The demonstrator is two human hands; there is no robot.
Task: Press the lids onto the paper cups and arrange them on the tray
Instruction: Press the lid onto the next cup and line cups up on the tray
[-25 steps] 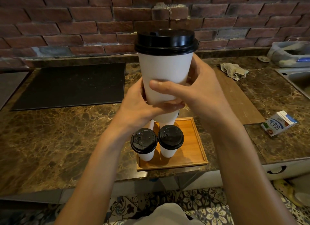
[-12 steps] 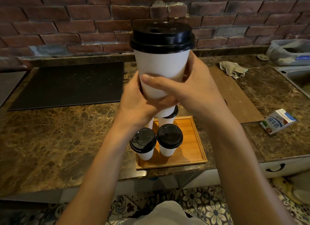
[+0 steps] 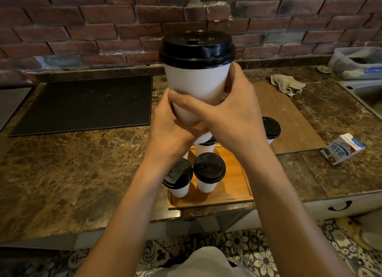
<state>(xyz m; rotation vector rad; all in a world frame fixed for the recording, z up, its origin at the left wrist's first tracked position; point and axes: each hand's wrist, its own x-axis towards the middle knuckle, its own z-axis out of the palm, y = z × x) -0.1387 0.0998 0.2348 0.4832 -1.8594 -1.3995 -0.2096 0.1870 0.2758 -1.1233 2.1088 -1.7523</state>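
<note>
A white paper cup (image 3: 196,84) capped with a black lid (image 3: 197,49) is held upright in the air above the wooden tray (image 3: 233,186). It is gripped low on its wall by both hands: the left hand (image 3: 169,130) is curled round it from the left, and the right hand (image 3: 229,115) is wrapped round it from the right, thumb laid across the front. On the tray, at the front edge of the bench (image 3: 72,163), two lidded cups (image 3: 208,173) are stood side by side with a third partly hidden behind, while another lidded cup (image 3: 270,129) is stood off the tray on the wooden board (image 3: 289,119).
</note>
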